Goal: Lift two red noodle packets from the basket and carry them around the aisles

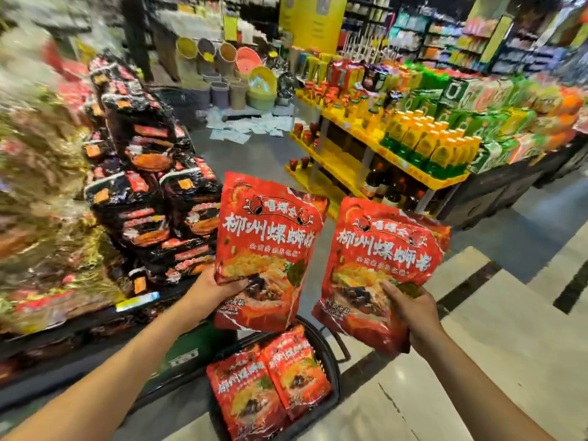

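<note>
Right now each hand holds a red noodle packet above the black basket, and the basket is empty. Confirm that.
Not quite. The head view shows the black basket already holding two red packets. The rest stands: the left hand and right hand each grip a red noodle packet above it.

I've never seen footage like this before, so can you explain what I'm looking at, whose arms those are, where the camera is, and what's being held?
This is a single picture from a wide-angle camera worn on a person's head, looking forward and down, so the two arms reaching in from the bottom are the wearer's own. There is no machine, only bare hands in a shop aisle.

The left hand grips a red noodle packet by its lower edge. The right hand grips a second red packet of the same kind.

Below them, on the floor, stands a dark shopping basket with two more red packets lying in it.

On the left are stacked black and red packets. On the right, a yellow shelf carries yellow bottles.
</note>
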